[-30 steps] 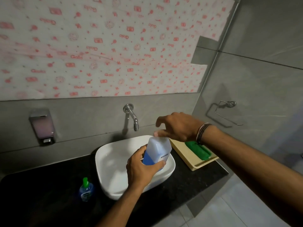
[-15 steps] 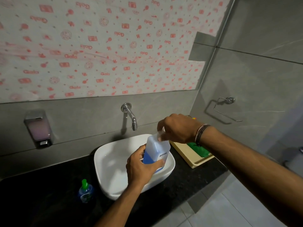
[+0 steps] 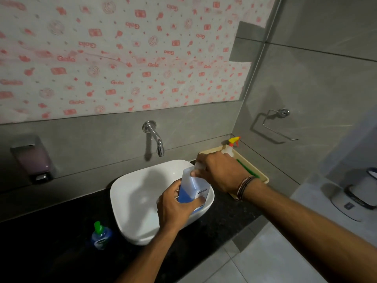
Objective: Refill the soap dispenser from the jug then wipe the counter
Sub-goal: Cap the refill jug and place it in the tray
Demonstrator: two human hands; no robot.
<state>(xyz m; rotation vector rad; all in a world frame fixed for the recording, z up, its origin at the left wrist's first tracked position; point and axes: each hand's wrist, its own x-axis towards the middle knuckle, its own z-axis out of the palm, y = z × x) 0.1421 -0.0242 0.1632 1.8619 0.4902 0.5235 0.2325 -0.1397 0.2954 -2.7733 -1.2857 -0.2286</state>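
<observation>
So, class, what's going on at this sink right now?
A person holds a jug of blue liquid over the basin. The left hand grips its body. The right hand curls its fingers round its top, apparently working the cap. Nothing is pouring yet. The dispenser hangs on the wall at the left, untouched.

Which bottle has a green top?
The little blue bottle on the black counter, left of the sink. The spray bottle has a yellow top.
</observation>
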